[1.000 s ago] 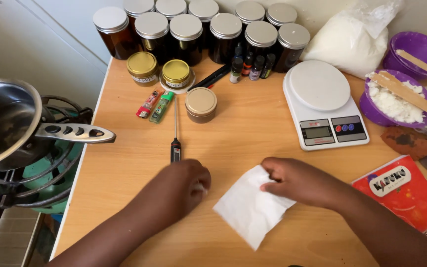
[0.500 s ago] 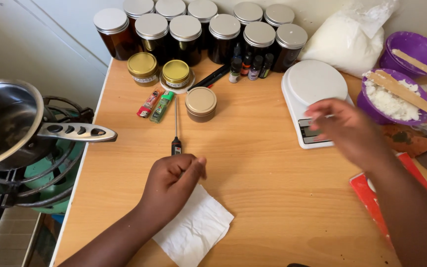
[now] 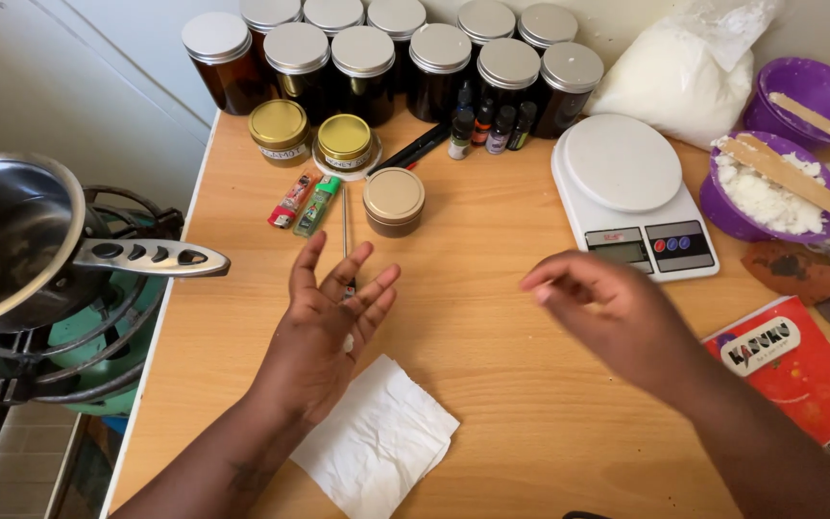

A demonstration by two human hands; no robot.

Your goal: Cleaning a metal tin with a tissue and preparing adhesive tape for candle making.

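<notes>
Your left hand (image 3: 324, 332) hovered fingers spread, empty, above the crumpled white paper tissue (image 3: 377, 442); your right hand (image 3: 607, 312), loosely curled, held nothing near the white digital scale (image 3: 631, 192).

Your left hand (image 3: 324, 332) covers the lower end of the thin metal probe (image 3: 344, 216) and one corner of the white paper napkin (image 3: 377, 444). Your right hand (image 3: 617, 317) is motion-blurred; its grip cannot be read. At the tabletop's right edge, the red packet (image 3: 799, 370) and purple bowls (image 3: 770, 197) are cut off. The steel pot (image 3: 12, 240) is cropped at left.
</notes>
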